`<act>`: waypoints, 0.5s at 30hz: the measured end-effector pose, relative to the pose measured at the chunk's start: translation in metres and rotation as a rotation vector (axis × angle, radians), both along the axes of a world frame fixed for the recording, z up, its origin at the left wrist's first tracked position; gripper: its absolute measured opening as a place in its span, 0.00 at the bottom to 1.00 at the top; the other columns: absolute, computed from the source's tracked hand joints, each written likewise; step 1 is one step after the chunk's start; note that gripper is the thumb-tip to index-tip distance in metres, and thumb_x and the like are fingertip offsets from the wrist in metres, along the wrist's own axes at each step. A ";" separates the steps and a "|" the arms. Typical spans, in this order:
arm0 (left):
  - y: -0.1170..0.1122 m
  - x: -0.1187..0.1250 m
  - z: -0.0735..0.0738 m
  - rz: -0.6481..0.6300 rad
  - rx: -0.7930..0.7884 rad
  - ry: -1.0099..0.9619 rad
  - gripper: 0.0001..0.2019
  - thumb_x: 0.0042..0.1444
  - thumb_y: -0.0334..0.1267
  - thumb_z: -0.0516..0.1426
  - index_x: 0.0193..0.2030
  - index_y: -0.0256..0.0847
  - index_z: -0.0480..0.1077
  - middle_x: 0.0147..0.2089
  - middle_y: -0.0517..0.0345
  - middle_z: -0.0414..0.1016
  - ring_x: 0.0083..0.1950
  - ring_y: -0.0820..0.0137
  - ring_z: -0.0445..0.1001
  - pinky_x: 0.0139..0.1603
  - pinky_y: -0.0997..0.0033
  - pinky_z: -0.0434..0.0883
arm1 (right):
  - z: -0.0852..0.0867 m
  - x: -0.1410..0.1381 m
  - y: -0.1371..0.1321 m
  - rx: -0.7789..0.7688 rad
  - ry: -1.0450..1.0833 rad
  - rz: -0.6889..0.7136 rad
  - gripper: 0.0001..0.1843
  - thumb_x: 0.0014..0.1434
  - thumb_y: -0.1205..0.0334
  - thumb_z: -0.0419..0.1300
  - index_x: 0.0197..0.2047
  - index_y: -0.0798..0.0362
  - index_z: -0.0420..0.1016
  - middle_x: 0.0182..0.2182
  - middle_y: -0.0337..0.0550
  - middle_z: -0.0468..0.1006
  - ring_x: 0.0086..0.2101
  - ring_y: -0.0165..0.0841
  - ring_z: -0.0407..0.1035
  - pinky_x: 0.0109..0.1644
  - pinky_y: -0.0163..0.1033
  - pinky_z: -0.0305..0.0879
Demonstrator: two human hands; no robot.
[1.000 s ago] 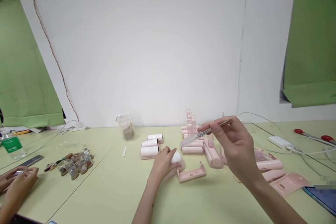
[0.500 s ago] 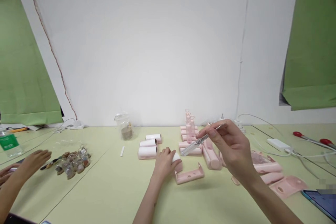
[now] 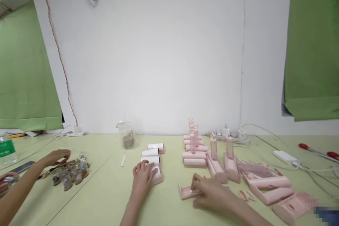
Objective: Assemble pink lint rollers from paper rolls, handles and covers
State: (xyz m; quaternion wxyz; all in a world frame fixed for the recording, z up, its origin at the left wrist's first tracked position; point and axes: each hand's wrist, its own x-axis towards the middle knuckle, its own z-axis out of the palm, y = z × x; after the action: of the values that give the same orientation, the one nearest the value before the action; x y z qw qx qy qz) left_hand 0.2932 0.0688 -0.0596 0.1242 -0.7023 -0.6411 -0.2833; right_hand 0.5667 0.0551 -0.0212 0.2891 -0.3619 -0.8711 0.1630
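My left hand (image 3: pixel 144 174) rests over a white roll (image 3: pixel 156 173) in a pink holder, with its fingers bent round it. This roll sits at the near end of a row of similar white rolls (image 3: pixel 150 153). My right hand (image 3: pixel 212 191) reaches down into a shallow pink holder piece (image 3: pixel 186 193) lying on the table. Its fingers are pinched together inside that piece; a small pale gleam shows at the fingertips, but what they hold is mostly hidden. Just beyond stand pink cylinders with translucent pink tubes (image 3: pixel 214 149) upright on them.
Pink parts (image 3: pixel 278 187) and a small pink ring piece (image 3: pixel 245 195) lie at right. Behind are a power strip (image 3: pixel 239 141) and cables. A clear bag (image 3: pixel 127 136) and white strip (image 3: pixel 123 161) stand left of centre. Another person's hand (image 3: pixel 57 157) is over small bagged items (image 3: pixel 71 173).
My left hand has moved left with the white roll to the row. My right hand has lowered from mid-air to the pink piece; the clear tube it held is no longer plainly visible.
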 end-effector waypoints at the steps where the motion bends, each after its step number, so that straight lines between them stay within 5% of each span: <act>1: 0.004 -0.005 -0.003 -0.015 0.028 0.003 0.13 0.56 0.42 0.47 0.44 0.48 0.68 0.46 0.53 0.68 0.47 0.62 0.64 0.47 0.59 0.57 | -0.005 0.002 -0.001 0.009 -0.037 0.009 0.04 0.47 0.59 0.56 0.26 0.41 0.72 0.28 0.38 0.74 0.24 0.38 0.69 0.23 0.41 0.61; 4: 0.015 -0.013 -0.010 -0.008 0.103 0.021 0.13 0.53 0.45 0.50 0.44 0.47 0.68 0.46 0.52 0.69 0.48 0.61 0.64 0.49 0.59 0.55 | -0.006 0.019 -0.007 0.058 -0.132 -0.004 0.11 0.54 0.62 0.49 0.30 0.38 0.71 0.30 0.38 0.74 0.29 0.41 0.70 0.31 0.47 0.63; 8: 0.019 -0.015 -0.015 0.282 0.179 -0.134 0.22 0.47 0.51 0.53 0.47 0.42 0.65 0.50 0.46 0.66 0.51 0.53 0.61 0.50 0.51 0.53 | 0.010 0.068 -0.016 0.123 0.015 -0.109 0.08 0.56 0.59 0.48 0.35 0.40 0.68 0.32 0.40 0.74 0.33 0.41 0.69 0.32 0.46 0.66; 11: 0.015 -0.017 -0.013 0.274 0.097 -0.454 0.29 0.45 0.53 0.53 0.51 0.37 0.59 0.52 0.43 0.62 0.53 0.54 0.59 0.51 0.53 0.57 | 0.022 0.113 -0.012 0.144 0.202 -0.446 0.11 0.57 0.52 0.46 0.39 0.44 0.65 0.35 0.43 0.73 0.32 0.40 0.68 0.30 0.43 0.65; 15: 0.014 -0.018 -0.012 0.171 -0.052 -0.893 0.30 0.46 0.51 0.52 0.54 0.36 0.53 0.53 0.43 0.61 0.54 0.58 0.61 0.52 0.60 0.60 | 0.027 0.161 0.026 0.081 -0.011 -0.850 0.15 0.56 0.51 0.46 0.39 0.48 0.68 0.41 0.44 0.72 0.36 0.40 0.68 0.31 0.39 0.61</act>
State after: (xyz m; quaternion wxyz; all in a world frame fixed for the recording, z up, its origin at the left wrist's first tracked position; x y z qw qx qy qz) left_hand 0.2753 0.0826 -0.0720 -0.1593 -0.4587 -0.6943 -0.5312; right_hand 0.7275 0.0812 0.0057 0.3397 -0.6779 -0.6519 -0.0070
